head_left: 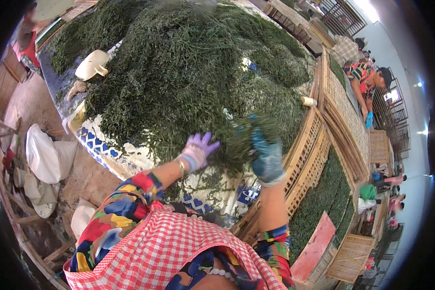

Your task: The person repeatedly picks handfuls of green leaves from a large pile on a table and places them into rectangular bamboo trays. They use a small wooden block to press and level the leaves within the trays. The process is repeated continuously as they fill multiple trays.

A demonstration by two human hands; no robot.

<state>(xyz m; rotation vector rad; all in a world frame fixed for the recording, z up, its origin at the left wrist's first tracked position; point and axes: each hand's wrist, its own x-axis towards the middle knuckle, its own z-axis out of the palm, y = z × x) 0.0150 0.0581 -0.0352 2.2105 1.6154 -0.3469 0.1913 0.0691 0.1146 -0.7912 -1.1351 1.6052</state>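
A large heap of dark green, stringy plant material, possibly seaweed (174, 65), covers a table spread with a white sheet printed with blue hearts (98, 143). My left hand (200, 150), in a white and purple glove, lies at the heap's near edge with fingers spread, holding nothing. To its right, my right hand (267, 156), in a blue glove, is closed on a clump of the green strands (241, 143); motion blurs both hand and clump.
Wooden lattice racks (304, 156) stand close on my right, with stacked frames (344, 123) beyond. A white plastic scoop (92, 65) lies at the heap's left. White sacks (45, 156) sit on the floor. A co-worker (366, 79) bends over the frames; another person (27, 43) stands far left.
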